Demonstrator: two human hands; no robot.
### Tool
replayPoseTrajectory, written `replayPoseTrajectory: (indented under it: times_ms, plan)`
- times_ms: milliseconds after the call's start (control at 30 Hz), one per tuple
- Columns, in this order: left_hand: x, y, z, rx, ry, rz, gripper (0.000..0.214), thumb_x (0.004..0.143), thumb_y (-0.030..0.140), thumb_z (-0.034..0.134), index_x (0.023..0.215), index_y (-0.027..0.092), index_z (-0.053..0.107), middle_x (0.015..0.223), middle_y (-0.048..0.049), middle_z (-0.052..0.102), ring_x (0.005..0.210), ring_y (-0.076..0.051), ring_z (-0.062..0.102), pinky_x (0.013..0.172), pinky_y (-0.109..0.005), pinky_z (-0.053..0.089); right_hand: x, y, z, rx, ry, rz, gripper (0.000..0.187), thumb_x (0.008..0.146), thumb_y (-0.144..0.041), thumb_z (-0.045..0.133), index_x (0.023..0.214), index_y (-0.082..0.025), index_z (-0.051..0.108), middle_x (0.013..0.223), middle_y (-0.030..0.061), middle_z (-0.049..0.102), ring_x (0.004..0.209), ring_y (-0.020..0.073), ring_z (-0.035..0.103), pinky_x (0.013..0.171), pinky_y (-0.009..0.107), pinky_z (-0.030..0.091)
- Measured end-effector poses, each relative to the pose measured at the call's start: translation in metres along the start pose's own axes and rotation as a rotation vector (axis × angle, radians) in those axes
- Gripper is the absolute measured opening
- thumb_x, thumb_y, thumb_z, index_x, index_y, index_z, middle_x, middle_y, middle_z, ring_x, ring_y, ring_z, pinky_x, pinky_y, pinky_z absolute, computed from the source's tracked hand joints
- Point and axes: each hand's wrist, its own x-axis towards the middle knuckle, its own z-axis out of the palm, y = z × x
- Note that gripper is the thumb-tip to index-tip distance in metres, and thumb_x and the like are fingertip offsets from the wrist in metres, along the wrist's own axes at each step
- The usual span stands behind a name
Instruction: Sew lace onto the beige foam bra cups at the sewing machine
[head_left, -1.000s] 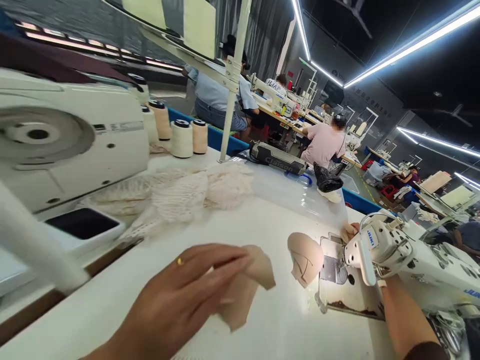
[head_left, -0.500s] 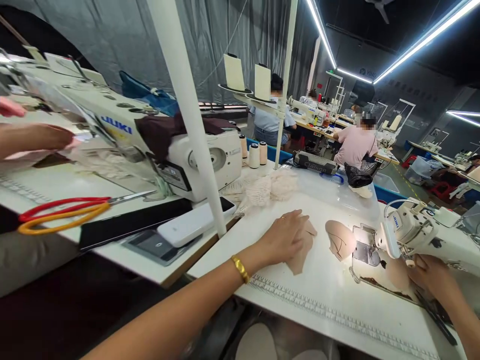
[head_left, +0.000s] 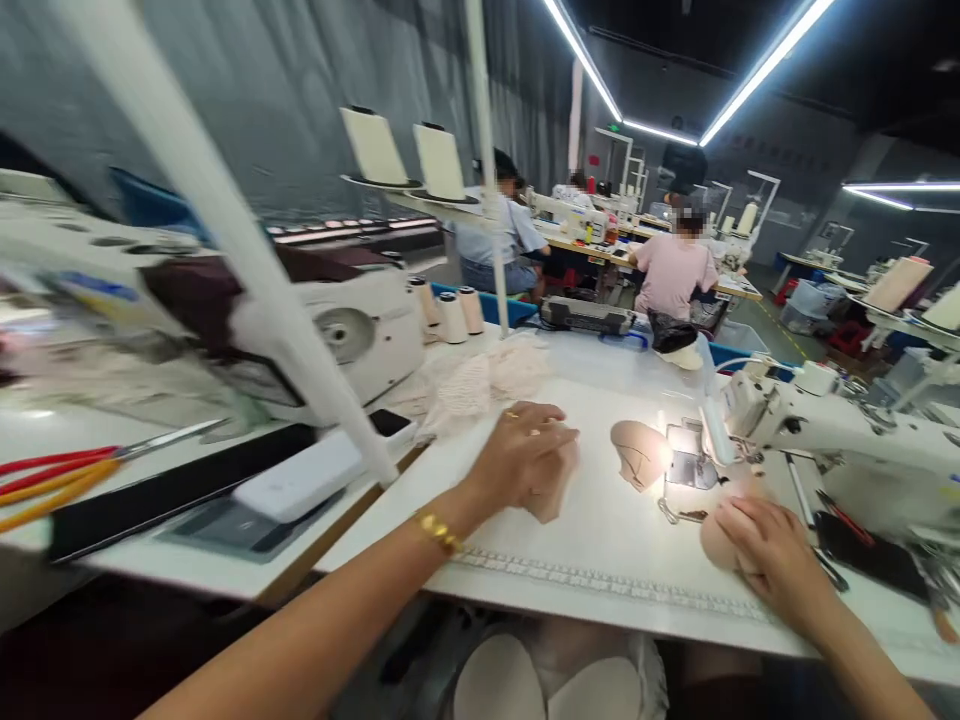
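- Beside a lit sewing mach. (head_left: pixel 817 425), landmark for all positions here, a worker has both hands on a white surface (head_left: pixel 600 550).
- Right hand (head_left: pixel 769 545), just in front of the sewing mach., has its grip closed on a beige cup (head_left: pixel 718 538); thumb mostly hidden.
- Left hand (head_left: pixel 517 455), well left of the sewing mach., lies over beige fabric pieces (head_left: pixel 553 492), fingers bent; blur, so can't tell if that grip pinches or merely rests.
- A marked cup (head_left: pixel 637 453), dark lines on top, lies left of the sewing mach., just beside its needle plate (head_left: pixel 694 470).
- Risk no. 1: marked cup could be knocked askew if right hand sweeps left, as room btwn the two cups looks tight.
- Risk no. 2: fabric pieces could skid or crease, prob. from left hand dragging w/o a firm hold.
- Risk no. 3: a dark item (head_left: pixel 885 560) in front of the sewing mach., ID unclear, could catch the wrist on a backswing.
- Vs. approx. half a sec earlier: right hand has come out from beside the sewing mach., bringing beige cup nearer the front edge; marked cup hasn't moved, left hand roughly same spot; camera angle's shifted.
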Motion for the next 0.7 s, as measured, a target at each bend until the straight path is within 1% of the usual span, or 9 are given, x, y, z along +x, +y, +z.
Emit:
replayPoseTrajectory:
  times_ms: [33, 133, 233, 333, 433, 467, 500, 600, 700]
  plan:
    - [-0.008, -0.006, -0.002, -0.02, 0.02, 0.022, 0.039, 0.092, 0.016, 0.046, 0.106, 0.027, 0.08, 0.113, -0.0093, 0.074, 0.104, -0.027, 0.064, 0.094, -0.045, 0.049, 0.004, -0.008, -0.004, 0.021, -0.014, 0.004, 0.057, 0.087, -0.015, 0.06, 0.142, -0.027, 0.056, 0.144, 0.0127, 0.061, 0.132, 0.0338, 0.054, 0.106, 0.052, 0.042]
    - [-0.029, -0.02, -0.011, -0.069, -0.136, 0.042, 0.046, 0.089, 0.018, 0.042, 0.117, 0.029, 0.077, 0.122, -0.007, 0.073, 0.108, -0.028, 0.067, 0.094, -0.041, 0.051, 0.01, -0.022, -0.01, 0.071, -0.014, 0.048, 0.067, 0.087, -0.022, 0.066, 0.151, -0.021, 0.046, 0.149, 0.0158, 0.056, 0.138, 0.0348, 0.048, 0.112, 0.055, 0.035]
    - [-0.039, -0.007, -0.024, -0.101, -0.128, 0.048, 0.043, 0.089, 0.026, 0.049, 0.125, 0.033, 0.073, 0.137, -0.0059, 0.067, 0.12, -0.032, 0.063, 0.098, -0.043, 0.051, 0.012, -0.027, -0.008, 0.083, 0.114, 0.029, 0.05, 0.095, -0.016, 0.059, 0.145, -0.02, 0.052, 0.136, 0.0124, 0.067, 0.129, 0.0293, 0.056, 0.108, 0.049, 0.035]
    - [-0.042, 0.044, -0.029, -0.292, -0.085, -0.089, 0.029, 0.093, 0.037, 0.055, 0.111, 0.032, 0.077, 0.12, -0.0057, 0.075, 0.112, -0.03, 0.068, 0.096, -0.04, 0.054, 0.017, -0.038, -0.003, 0.065, 0.287, -0.021, 0.033, 0.103, -0.008, 0.049, 0.13, -0.021, 0.062, 0.12, 0.0071, 0.076, 0.114, 0.0234, 0.064, 0.097, 0.042, 0.039]
    - [-0.044, 0.108, -0.014, -0.632, -0.386, -0.408, 0.038, 0.093, 0.048, 0.061, 0.125, 0.03, 0.069, 0.105, -0.0052, 0.078, 0.089, -0.025, 0.072, 0.075, -0.033, 0.057, 0.031, -0.064, 0.003, 0.072, 0.38, -0.044, 0.032, 0.105, -0.008, 0.049, 0.132, -0.018, 0.062, 0.12, 0.0087, 0.076, 0.115, 0.0237, 0.065, 0.092, 0.04, 0.042]
    - [-0.044, 0.126, -0.005, -0.805, -0.507, -0.502, 0.047, 0.094, 0.051, 0.061, 0.135, 0.028, 0.061, 0.1, -0.005, 0.078, 0.084, -0.024, 0.072, 0.073, -0.033, 0.057, 0.037, -0.076, 0.005, 0.086, 0.391, -0.044, 0.034, 0.105, -0.008, 0.049, 0.135, -0.018, 0.061, 0.121, 0.0094, 0.076, 0.116, 0.0243, 0.064, 0.092, 0.04, 0.043]
    - [-0.044, 0.141, 0.005, -0.986, -0.551, -0.601, 0.053, 0.094, 0.054, 0.059, 0.14, 0.027, 0.054, 0.098, -0.0055, 0.077, 0.086, -0.024, 0.072, 0.073, -0.033, 0.056, 0.042, -0.087, 0.007, 0.105, 0.392, -0.04, 0.035, 0.104, -0.008, 0.05, 0.137, -0.017, 0.059, 0.122, 0.01, 0.075, 0.118, 0.0249, 0.063, 0.094, 0.04, 0.044]
    - [-0.039, 0.158, 0.031, -1.331, -0.372, -0.825, 0.05, 0.082, 0.053, 0.073, 0.118, 0.021, 0.058, 0.092, -0.0045, 0.072, 0.088, -0.023, 0.069, 0.076, -0.032, 0.054, 0.05, -0.115, 0.011, 0.19, 0.358, -0.016, 0.04, 0.102, -0.012, 0.055, 0.142, -0.014, 0.055, 0.128, 0.0137, 0.071, 0.121, 0.0268, 0.061, 0.099, 0.041, 0.048]
    - [-0.032, 0.144, 0.036, -1.273, -0.156, -0.931, 0.036, 0.071, 0.039, 0.079, 0.096, 0.019, 0.063, 0.08, 0.001, 0.064, 0.076, -0.016, 0.059, 0.071, -0.026, 0.047, 0.043, -0.117, 0.013, 0.253, 0.267, 0.023, 0.046, 0.097, -0.013, 0.057, 0.143, -0.014, 0.054, 0.131, 0.0168, 0.066, 0.119, 0.0297, 0.061, 0.097, 0.044, 0.052]
